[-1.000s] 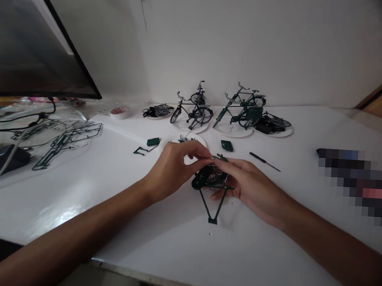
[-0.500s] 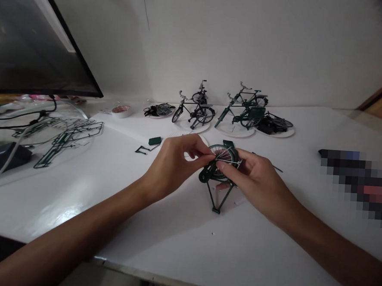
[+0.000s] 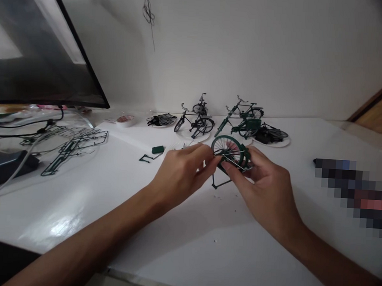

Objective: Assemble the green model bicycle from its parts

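A small dark green model bicycle wheel (image 3: 228,150) with thin metal spokes and a curved green mudguard is held up above the white table (image 3: 185,229). Its A-shaped kickstand (image 3: 220,182) hangs below. My right hand (image 3: 267,186) grips the wheel and mudguard from the right. My left hand (image 3: 182,172) comes in from the left, its fingertips pinching at the spokes. The right fingers hide part of the wheel's lower edge.
Several finished model bicycles (image 3: 197,122) stand on paper plates (image 3: 273,141) at the back. A green plastic sprue frame (image 3: 77,147) lies at left, below a monitor (image 3: 44,43). A small green part (image 3: 158,149) and a tape roll (image 3: 125,120) lie nearby.
The wheel has risen off the table and turned to face me more. My right hand has moved up and to the right. The screwdriver is now hidden behind my right hand.
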A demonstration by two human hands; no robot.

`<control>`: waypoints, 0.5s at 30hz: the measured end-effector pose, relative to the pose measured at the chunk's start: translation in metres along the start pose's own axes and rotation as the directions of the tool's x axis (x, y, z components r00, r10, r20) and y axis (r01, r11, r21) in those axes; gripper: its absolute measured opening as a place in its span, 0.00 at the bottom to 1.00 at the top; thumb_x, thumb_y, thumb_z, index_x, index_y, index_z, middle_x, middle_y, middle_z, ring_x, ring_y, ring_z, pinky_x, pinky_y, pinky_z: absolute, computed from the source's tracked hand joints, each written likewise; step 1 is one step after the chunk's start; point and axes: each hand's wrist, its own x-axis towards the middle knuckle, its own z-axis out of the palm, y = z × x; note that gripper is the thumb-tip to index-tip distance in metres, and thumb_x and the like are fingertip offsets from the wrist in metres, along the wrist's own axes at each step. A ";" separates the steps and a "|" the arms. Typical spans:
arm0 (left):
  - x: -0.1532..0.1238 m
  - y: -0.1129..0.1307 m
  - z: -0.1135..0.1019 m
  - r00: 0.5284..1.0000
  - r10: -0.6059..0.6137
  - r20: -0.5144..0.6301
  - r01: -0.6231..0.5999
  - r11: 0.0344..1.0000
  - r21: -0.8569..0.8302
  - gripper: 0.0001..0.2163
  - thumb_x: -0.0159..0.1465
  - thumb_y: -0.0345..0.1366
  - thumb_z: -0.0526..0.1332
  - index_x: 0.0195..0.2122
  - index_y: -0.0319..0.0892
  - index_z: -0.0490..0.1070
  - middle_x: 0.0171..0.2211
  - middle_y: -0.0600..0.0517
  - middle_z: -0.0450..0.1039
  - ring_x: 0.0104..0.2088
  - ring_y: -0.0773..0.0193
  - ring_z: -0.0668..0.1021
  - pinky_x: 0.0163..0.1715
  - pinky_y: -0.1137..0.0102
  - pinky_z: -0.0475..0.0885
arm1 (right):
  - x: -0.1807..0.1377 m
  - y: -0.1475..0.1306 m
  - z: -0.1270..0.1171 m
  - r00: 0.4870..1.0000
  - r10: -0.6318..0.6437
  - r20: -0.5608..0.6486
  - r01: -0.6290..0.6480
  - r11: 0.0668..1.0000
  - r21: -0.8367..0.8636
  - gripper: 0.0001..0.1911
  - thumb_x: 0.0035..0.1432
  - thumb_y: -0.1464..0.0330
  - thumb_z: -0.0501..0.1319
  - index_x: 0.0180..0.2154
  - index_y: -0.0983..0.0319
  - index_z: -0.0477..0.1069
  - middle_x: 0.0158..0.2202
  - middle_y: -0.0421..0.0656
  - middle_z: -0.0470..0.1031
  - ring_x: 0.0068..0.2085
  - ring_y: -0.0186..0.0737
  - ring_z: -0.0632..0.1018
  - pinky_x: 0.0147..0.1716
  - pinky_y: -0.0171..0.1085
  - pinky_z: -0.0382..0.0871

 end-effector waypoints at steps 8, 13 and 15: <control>0.004 0.005 -0.012 0.973 0.026 0.231 -0.039 0.998 0.051 0.15 0.71 0.34 0.52 0.25 0.40 0.60 0.21 0.56 0.58 0.21 0.72 0.59 0.23 0.70 0.55 | -0.001 0.002 -0.002 0.989 -0.150 -0.013 0.149 0.987 -0.061 0.11 0.63 0.69 0.62 0.48 0.57 0.74 0.46 0.42 0.77 0.48 0.44 0.77 0.48 0.40 0.73; 0.003 0.007 -0.013 0.910 0.059 0.411 -0.103 0.991 0.087 0.15 0.72 0.35 0.50 0.27 0.39 0.62 0.21 0.56 0.60 0.20 0.71 0.59 0.23 0.68 0.55 | -0.003 0.007 -0.002 0.979 -0.167 -0.119 0.151 0.980 -0.134 0.17 0.61 0.68 0.65 0.51 0.53 0.75 0.51 0.41 0.79 0.52 0.50 0.78 0.54 0.47 0.72; 0.002 0.007 -0.012 0.893 0.069 0.444 -0.124 0.988 0.097 0.16 0.73 0.38 0.49 0.29 0.39 0.63 0.22 0.55 0.62 0.21 0.70 0.62 0.24 0.68 0.56 | -0.003 0.007 -0.003 0.970 -0.203 -0.135 0.181 0.970 -0.162 0.14 0.60 0.67 0.65 0.49 0.52 0.77 0.49 0.41 0.80 0.50 0.50 0.79 0.54 0.48 0.72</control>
